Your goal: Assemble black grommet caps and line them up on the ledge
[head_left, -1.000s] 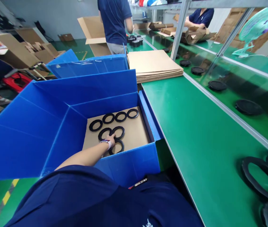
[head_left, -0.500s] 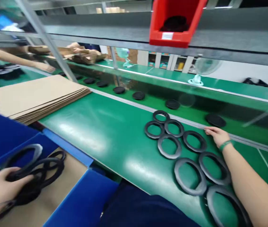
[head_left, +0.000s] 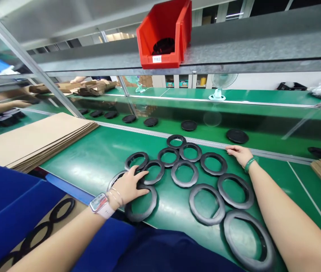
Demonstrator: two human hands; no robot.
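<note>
My left hand, wearing a watch and thin bracelets, lies over a cluster of black rings on the green bench. Its fingers are spread and touch a black ring; another black ring sits beside the fingertips. Partly under that hand is a further black ring. My right hand, with a green bangle, rests at the metal rail along the bench's far side. Its fingers are together and I see nothing in them. Several more rings, such as a large black ring, lie between my hands and nearer me.
Black discs sit in a row on the green strip behind the rail. A cardboard stack lies left, above a blue box holding more rings. A red bin stands on the shelf overhead. Another person's arm shows far left.
My left hand has moved from the blue box onto the bench, and several rings now lie spread there under and around it. My right hand stays by the rail. The view has shifted right.
</note>
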